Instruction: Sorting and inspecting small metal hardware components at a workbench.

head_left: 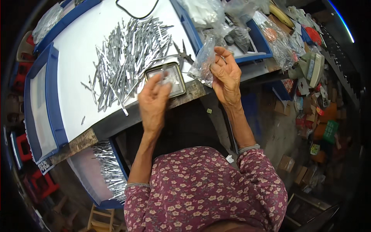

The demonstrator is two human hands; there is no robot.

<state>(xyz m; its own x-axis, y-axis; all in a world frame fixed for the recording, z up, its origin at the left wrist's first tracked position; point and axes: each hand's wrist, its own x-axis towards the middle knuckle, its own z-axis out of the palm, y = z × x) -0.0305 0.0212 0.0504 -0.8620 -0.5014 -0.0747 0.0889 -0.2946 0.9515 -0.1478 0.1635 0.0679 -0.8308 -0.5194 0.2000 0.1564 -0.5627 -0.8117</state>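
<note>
My right hand [227,77] pinches the edge of a clear plastic bag [205,62], closed on it beside the table's front edge. Small shiny bits show in the bag's lower corner. Over a small rectangular metal tin [178,88] is my left hand [152,102], its fingers smeared by motion, so their grip is unclear. Small pieces lie in the tin. A large heap of slim silver metal rods [129,54] covers the white tabletop left of the tin. Dark-jawed pliers [183,54] lie just behind the tin, near the bag.
Blue bins stand along the left [58,104] and back right [257,57] of the white table [73,69]. Below the table's left corner, another blue bin [119,154] holds more rods. A black cable [135,16] loops at the back. Boxes and clutter lie at right.
</note>
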